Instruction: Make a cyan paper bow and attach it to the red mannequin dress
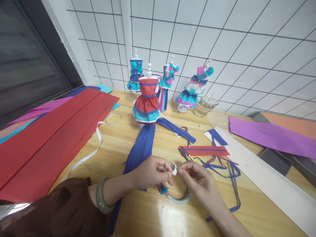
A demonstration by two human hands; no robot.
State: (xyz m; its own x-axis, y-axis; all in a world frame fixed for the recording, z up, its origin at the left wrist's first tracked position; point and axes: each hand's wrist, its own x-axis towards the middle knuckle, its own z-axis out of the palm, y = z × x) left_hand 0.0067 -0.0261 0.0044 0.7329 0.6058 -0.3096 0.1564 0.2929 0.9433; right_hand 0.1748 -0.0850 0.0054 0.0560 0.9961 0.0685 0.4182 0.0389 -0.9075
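wooden table (153, 219), tiled white wall (222, 16), left fingers (163, 177) pinching teal paper (164, 190), right fingers (186, 176) pinching white tape (175, 171)

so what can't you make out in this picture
Head view: part of the pale ring, behind the left hand and right hand.
Head view: one end of the teal piece, covered by the left hand.
Head view: the left end of the red paper, cut off by the picture edge.
Head view: any print on the small card, too small and partly behind the red dress.
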